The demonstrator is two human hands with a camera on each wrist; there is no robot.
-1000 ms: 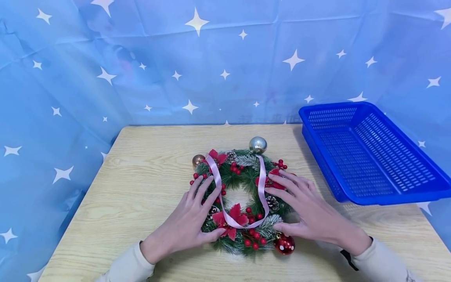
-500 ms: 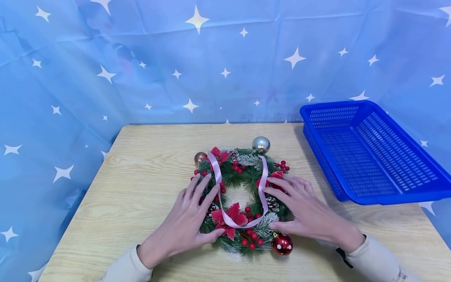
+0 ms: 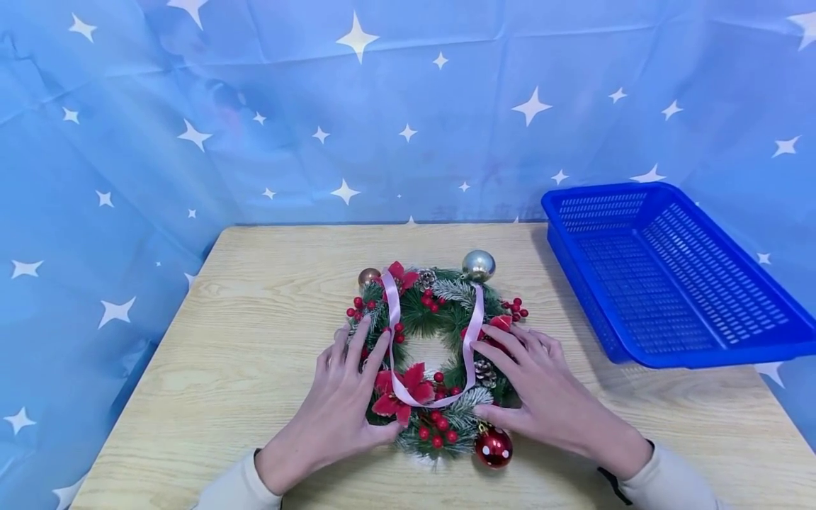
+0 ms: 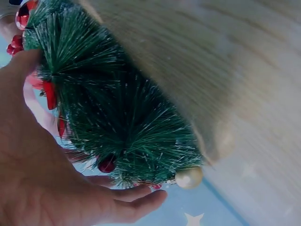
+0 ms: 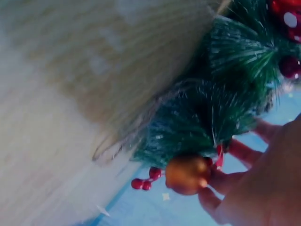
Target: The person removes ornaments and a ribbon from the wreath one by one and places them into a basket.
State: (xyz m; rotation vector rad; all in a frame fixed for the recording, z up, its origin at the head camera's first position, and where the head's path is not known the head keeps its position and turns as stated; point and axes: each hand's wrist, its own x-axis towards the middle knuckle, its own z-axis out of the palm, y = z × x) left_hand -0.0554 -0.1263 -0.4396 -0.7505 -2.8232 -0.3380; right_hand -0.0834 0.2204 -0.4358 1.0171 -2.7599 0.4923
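A green wreath lies on the table, decked with red poinsettias, berries, frosted sprigs and pine cones. A pale pink ribbon loops across its front. My left hand rests on its left side, fingers spread and fairly straight, thumb near the lower poinsettia. On the opposite side, my right hand touches the wreath with extended fingers beside the ribbon. A red dotted bauble hangs below that thumb. An orange bauble shows at the right fingers in the right wrist view.
A blue perforated plastic basket stands at the table's right side. Behind the wooden table hangs a blue cloth with white stars. A silver bauble and a copper bauble stick out from the wreath's far edge.
The wreath has turned clockwise under both hands: its far baubles have shifted right, while the lower poinsettia and red bauble have moved left. My right hand has come slightly left and nearer.
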